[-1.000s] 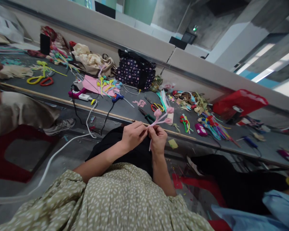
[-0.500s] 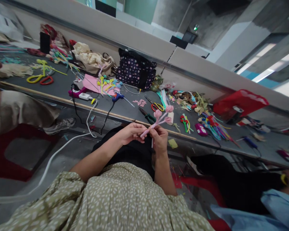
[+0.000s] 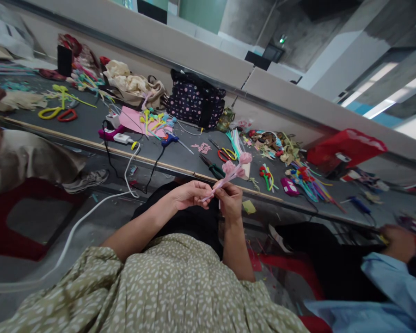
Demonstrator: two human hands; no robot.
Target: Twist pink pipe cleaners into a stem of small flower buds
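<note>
Between my hands is a pink pipe-cleaner flower sprig, its fluffy heads pointing up and to the right over the table's edge. My left hand pinches the lower stem end between thumb and fingers. Higher on the stems, just below the heads, my right hand closes round them. Dark-handled pliers lie on the table right behind the sprig. Beyond them are red-and-yellow scissors and a small heap of pink scraps.
A blue glue gun and a pink card with small flowers lie to the left. A dark patterned bag stands behind. Bundled pipe cleaners lie right. A white cable hangs on my left. Co-workers sit either side.
The sprig has turned slightly in my fingers, its heads shifting a little right and closer together. On the right, a co-worker's arm has moved up toward the table.
</note>
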